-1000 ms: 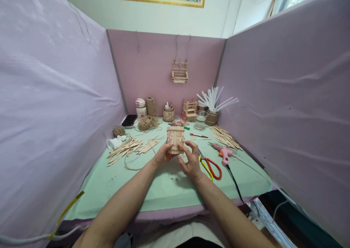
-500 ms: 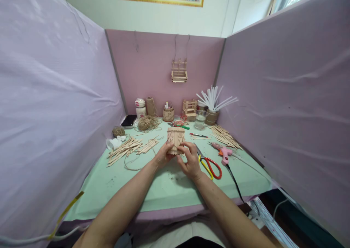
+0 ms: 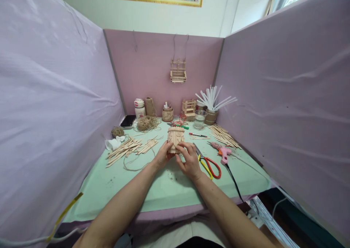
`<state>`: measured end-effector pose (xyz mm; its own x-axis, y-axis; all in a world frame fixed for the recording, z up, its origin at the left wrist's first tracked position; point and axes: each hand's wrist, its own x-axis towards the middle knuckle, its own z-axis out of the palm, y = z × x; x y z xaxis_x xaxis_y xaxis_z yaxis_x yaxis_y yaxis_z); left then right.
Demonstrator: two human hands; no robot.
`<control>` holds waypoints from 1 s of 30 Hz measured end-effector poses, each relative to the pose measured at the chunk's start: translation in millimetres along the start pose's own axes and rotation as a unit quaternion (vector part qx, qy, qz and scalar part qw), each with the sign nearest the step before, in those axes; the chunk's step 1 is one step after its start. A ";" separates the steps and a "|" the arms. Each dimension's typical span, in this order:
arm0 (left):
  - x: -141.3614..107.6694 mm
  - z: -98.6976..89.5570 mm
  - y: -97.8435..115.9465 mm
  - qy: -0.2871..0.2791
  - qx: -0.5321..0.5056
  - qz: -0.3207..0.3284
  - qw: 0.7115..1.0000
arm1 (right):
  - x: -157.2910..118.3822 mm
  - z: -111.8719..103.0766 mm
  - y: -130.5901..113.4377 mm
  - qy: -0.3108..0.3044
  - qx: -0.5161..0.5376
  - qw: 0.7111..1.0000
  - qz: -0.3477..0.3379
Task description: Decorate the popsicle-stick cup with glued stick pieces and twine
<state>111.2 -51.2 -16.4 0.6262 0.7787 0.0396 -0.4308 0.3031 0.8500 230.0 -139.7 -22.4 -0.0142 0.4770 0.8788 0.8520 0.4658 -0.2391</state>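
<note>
A small holder made of wooden craft sticks (image 3: 175, 135), with a scalloped rim and raised decoration on its side, is held over the middle of the table. My left hand (image 3: 163, 154) grips its left side and lower edge, thumb on the front. The fingers of my right hand (image 3: 189, 160) press against its lower right front, with the thumb bent below. To the right of my right hand lie scissors (image 3: 210, 166) with one red and one yellow handle. The back and underside of the holder are hidden.
Piles of craft sticks lie left (image 3: 124, 151) and right (image 3: 224, 136). A pink glue gun (image 3: 224, 155) with a black cord rests at right. Behind stand a cup of water (image 3: 200, 120), a pot of white glue sticks (image 3: 211, 116), twine (image 3: 147, 123) and a phone (image 3: 128, 121).
The holder has turned slightly in my hands, its rim tilting a little. Both hands keep nearly the same place; the whole view has shifted slightly.
</note>
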 end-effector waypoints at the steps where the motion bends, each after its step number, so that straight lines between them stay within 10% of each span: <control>1: -0.3 0.4 -0.1 -0.001 0.001 -0.001 1.000 | 0.0 0.3 0.2 -0.001 -0.003 1.000 0.002; 30: -4.7 2.5 5.1 -0.037 0.009 -0.008 0.999 | -3.2 1.6 0.3 0.086 0.043 0.995 0.029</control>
<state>107.6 -54.7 -10.9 0.6787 0.7316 0.0639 -0.4086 0.3039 0.8606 229.5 -139.9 -26.0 0.1307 0.3740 0.9181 0.8004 0.5067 -0.3204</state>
